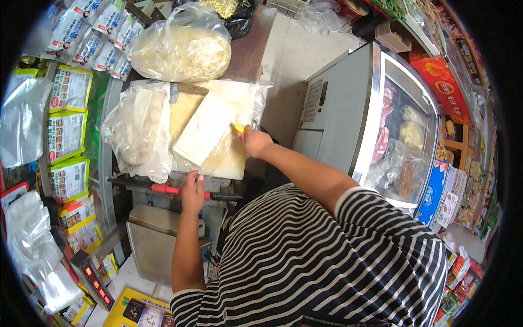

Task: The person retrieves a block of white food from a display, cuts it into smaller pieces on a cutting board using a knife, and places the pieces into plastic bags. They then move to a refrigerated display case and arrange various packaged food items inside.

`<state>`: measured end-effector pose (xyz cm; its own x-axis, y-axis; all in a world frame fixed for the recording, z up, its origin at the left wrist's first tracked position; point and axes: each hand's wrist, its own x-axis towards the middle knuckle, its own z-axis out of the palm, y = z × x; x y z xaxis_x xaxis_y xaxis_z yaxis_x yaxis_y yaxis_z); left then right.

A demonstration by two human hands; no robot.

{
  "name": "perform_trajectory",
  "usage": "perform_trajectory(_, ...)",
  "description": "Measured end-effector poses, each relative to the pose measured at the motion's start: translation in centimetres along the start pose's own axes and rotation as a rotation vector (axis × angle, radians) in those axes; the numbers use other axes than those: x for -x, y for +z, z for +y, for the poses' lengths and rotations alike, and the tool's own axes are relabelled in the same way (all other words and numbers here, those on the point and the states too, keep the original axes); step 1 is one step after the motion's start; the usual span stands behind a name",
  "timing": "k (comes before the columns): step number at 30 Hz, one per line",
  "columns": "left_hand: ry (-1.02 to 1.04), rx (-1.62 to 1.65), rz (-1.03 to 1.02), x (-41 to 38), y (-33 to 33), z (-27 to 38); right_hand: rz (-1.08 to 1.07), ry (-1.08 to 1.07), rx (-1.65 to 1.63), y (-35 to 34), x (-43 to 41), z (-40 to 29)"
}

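Observation:
My right hand (256,142) is shut on a small yellow-handled tool (239,128), its thin tip reaching the right edge of a pale, flat rectangular stack (206,126). The stack looks like sheets of food and lies slanted over clear plastic film on a cutting board (235,167). At the board's front edge, my left hand (193,192) has its fingertips by the film; whether they pinch it is unclear. Behind the stack lies a knife with a wooden handle (194,88), partly covered. More pale sheets (143,126) sit in cloth and plastic to the left.
A large clear bag of pale shreds (184,53) stands behind the board. A red-and-black bar (179,191) crosses below the front edge. Packaged goods (67,137) hang at left, above a red digital display (97,282). A glass-topped chest cooler (367,122) stands at right.

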<state>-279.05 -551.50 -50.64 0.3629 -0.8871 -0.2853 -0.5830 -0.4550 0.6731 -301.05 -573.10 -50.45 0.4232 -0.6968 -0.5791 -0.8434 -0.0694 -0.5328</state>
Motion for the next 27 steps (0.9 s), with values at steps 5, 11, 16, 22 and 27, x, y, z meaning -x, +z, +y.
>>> perform_trajectory(5,0.006,0.011,-0.031,0.2,-0.7,-0.3,-0.021,-0.067,0.042,0.6,-2.3,2.1)
perform_trajectory(11,0.028,-0.029,-0.041,0.3,-0.5,0.0,-0.023,-0.027,0.029,1.3,0.6,2.6)
perform_trajectory(16,0.07,0.009,-0.019,0.5,-0.7,-0.1,-0.066,0.045,0.076,-0.7,10.5,5.5)
perform_trajectory(22,0.119,-0.023,-0.017,0.5,-0.7,-0.1,0.024,-0.141,-0.072,-2.0,13.3,2.6)
perform_trajectory(27,0.072,0.005,-0.022,0.1,-0.5,-0.4,-0.012,-0.21,-0.014,0.5,5.8,-2.6)
